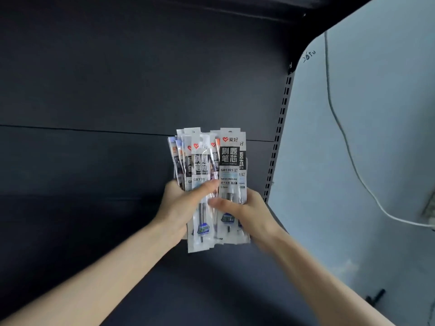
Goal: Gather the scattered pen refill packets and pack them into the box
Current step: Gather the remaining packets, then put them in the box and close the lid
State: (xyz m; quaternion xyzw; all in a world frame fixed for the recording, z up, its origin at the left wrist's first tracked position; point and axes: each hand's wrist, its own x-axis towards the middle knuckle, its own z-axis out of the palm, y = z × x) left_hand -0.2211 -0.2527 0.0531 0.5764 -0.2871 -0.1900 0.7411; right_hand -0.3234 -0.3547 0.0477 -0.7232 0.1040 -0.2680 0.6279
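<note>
While gripped from both sides and raised between the two near forearms, held upright as one loose fan: the pen refill packets, well above the dark shelf surface beneath. Clasped along the left edge by the left hand, thumb laid across the printed fronts; clasped along the right edge by the right hand, thumb pressed over the lower halves, remaining fingers wrapped behind and out of sight. Judged to be the squaring-up step before packing. To do it well: ease both grips a little, tap the bottom edges on something flat to level them, uneven at present, with one front packet hanging lower than its neighbours and the tops staggered; then squeeze the long sides inward to close the fan into a flat stack, pinching firmly enough to stop the slick film sleeves slipping out. Avoid flexing the thin refills inside. Farther back, a dark back panel with a horizontal seam, a slotted upright at its right, then a pale wall crossed by a white cable. No box anywhere in view, so impossible to place. Impossible also to count the packets, rear ones hidden behind front ones; small print under the bold characters too blurred to read; scribble high on the wall illegible; cable's end cut off at the right edge.
</note>
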